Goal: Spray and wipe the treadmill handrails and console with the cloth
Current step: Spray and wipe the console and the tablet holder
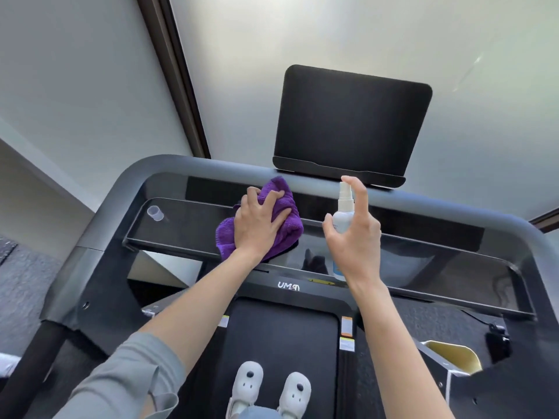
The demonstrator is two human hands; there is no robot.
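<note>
You stood on the treadmill belt [281, 334], looking down past your forearms at a glossy black console [423, 261] that ran as a long shelf from left to right, sloping down toward the right of the view. A grey handrail [187, 167] curved around its far edge, bending at the left corner and coming down the left side.

Your left hand [257, 225] pressed a bunched purple cloth [287, 207] onto the console, left of centre and just below the front bar of the handrail. Your fingers were spread and curled into the folds, gripping the fabric. Bare glossy surface stretched to the left of the cloth as far as a small clear cap [155, 213], which lay near the console's left end.

Your right hand [354, 234] held a small white spray bottle [343, 219] upright just right of the cloth, not touching it. Its long axis was near vertical, with the nozzle at the top. Your thumb and lower fingers were wrapped around the body, and your index finger arched over the pump head. A long open stretch of console continued to the right of that hand.

A dark tablet stand [351, 125] rose behind the handrail, against a pale frosted panel [393, 34]. Your pale slippers [266, 385] showed on the belt below. A yellow-lined open box [453, 356] sat at lower right, and grey carpet [21, 276] lay at left.
</note>
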